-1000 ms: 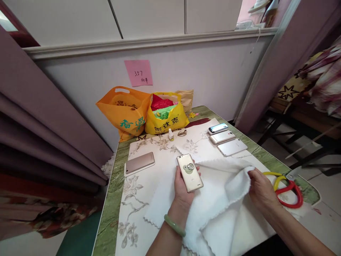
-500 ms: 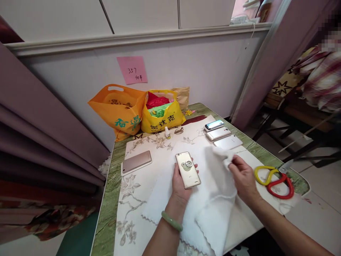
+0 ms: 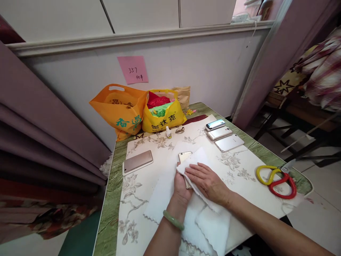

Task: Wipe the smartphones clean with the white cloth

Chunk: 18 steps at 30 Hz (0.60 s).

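My left hand (image 3: 180, 186) grips a gold phone (image 3: 183, 156) from below; only the phone's top end shows. A white cloth (image 3: 191, 161) with scalloped edges is folded over the rest of the phone. My right hand (image 3: 207, 182) lies flat on that cloth, fingers stretched out, pressing it onto the phone. The cloth's lower part (image 3: 210, 227) spreads over the flowered table cover toward me. A green bangle (image 3: 173, 219) circles my left wrist.
A rose-gold phone (image 3: 137, 161) lies at the left. Three phones (image 3: 224, 134) lie in a row at the right. Scissors with yellow and red handles (image 3: 277, 177) rest near the right edge. Orange (image 3: 119, 110) and yellow bags (image 3: 163, 119) and a small bottle (image 3: 168, 132) stand at the back.
My right hand brought the cloth's corner from the right over the phone and now lies flat on it. The phone's ring holder is covered. My left hand has kept its hold.
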Motion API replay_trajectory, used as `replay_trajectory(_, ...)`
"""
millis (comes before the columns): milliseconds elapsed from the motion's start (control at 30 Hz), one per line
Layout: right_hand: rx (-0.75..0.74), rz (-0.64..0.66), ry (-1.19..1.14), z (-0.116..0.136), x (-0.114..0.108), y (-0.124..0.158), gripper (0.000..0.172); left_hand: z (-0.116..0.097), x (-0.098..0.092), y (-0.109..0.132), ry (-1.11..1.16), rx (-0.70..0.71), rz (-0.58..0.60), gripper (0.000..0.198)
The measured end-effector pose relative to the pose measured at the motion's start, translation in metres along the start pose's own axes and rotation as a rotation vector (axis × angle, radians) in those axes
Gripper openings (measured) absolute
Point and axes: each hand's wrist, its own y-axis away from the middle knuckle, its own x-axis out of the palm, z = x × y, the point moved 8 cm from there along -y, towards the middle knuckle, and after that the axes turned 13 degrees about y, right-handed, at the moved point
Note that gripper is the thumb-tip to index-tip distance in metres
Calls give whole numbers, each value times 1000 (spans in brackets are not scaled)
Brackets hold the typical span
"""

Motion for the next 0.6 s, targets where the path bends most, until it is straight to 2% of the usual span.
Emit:
replay_trajectory(100, -31, 47, 28, 2, 7, -9, 45, 0, -5, -1, -35, 2, -14, 31)
replay_trajectory(233, 97, 9, 63, -14, 8, -16, 43, 0, -3, 1, -38, 55, 36, 34)
replay_trajectory(367, 185, -103, 99, -17, 6, 0, 43, 8, -2, 2, -47, 3, 88, 40)
replay_trajectory(467, 223, -153, 114, -10, 5, 14, 41, 7, -6, 1, -37, 17, 55, 39)
replay_trajectory(600, 284, -187, 52, -6, 0, 16, 35, 3, -7, 2, -31, 42, 13, 39)
